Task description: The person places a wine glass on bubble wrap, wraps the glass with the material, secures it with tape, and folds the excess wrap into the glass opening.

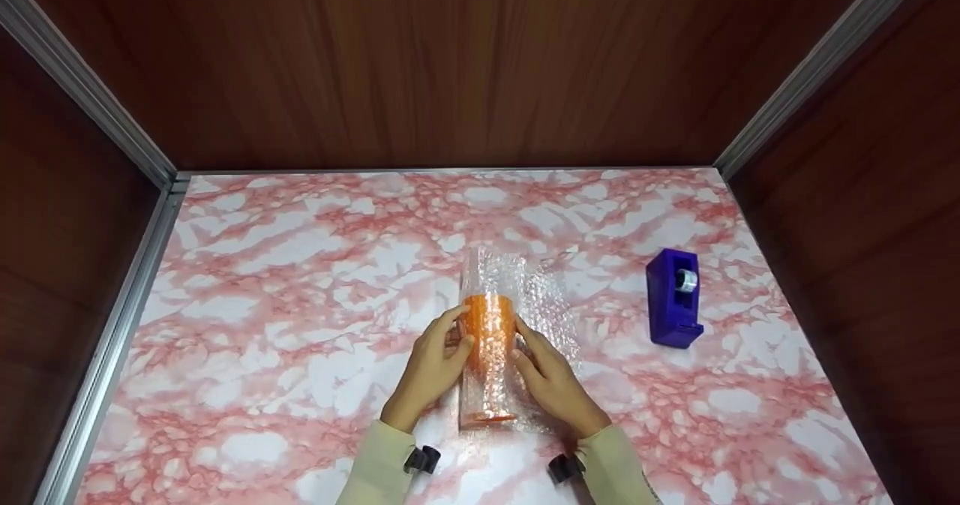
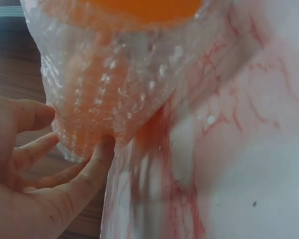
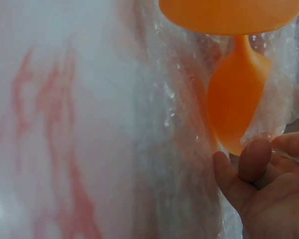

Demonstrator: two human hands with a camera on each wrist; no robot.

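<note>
Basically, your orange stemmed goblet is on its side on the pink-and-white marbled tabletop, foot toward you, rim away. Bubble wrap covers it, runs past its rim and spreads out to its right. Slack beyond the rim looks like cover for the mouth; the spread to the right reads as spare width for going round the bowl.

Left hand: half closed, left of the goblet, thumb and fingers gripping the wrap against the bowl. My read: that stops the goblet rolling and keeps the film snug.

Right hand: also part closed, opposite side of the goblet, thumb and fingers curled in and holding the bowl. Can't tell how much film sits between skin and goblet there. Opposed grips probably keep it centred.

Purple tape dispenser stands to the goblet's right, well apart and untouched, likely parked there to clear your elbows yet stay within reach.
</note>
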